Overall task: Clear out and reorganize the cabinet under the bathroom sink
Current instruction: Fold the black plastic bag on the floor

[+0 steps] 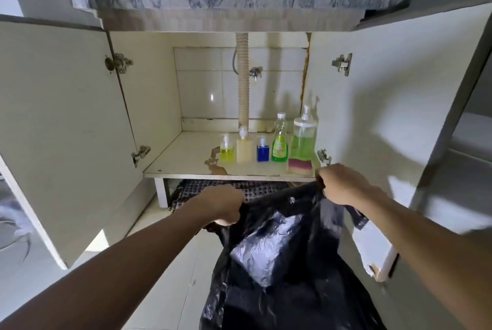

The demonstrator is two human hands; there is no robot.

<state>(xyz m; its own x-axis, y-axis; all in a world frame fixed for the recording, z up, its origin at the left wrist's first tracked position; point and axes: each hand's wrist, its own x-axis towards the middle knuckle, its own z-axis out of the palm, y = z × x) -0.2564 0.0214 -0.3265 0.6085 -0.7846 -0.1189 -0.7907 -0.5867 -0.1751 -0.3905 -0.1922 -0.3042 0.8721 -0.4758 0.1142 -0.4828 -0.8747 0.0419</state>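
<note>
The cabinet [186, 159] under the sink stands with both doors swung wide. On its shelf, toward the right, a row of bottles stands upright: a small yellow pump bottle [226, 149], a cream bottle [244, 147], a small blue pump bottle [263, 150], a green dish-soap bottle [279, 139] and a large green pump dispenser [304, 136]. A pink and yellow sponge [300, 166] lies in front of the dispenser. Below the shelf edge, a black plastic bag [279, 263] hangs between my hands. My left hand [223, 206] grips its left rim and my right hand [339, 186] grips its right rim.
A corrugated drain hose [242, 82] runs down the middle of the cabinet to the shelf, with a water valve [256, 72] on the tiled back wall. The left door [58, 130] and right door [386, 116] flank me. A patterned mat [207, 191] lies under the cabinet.
</note>
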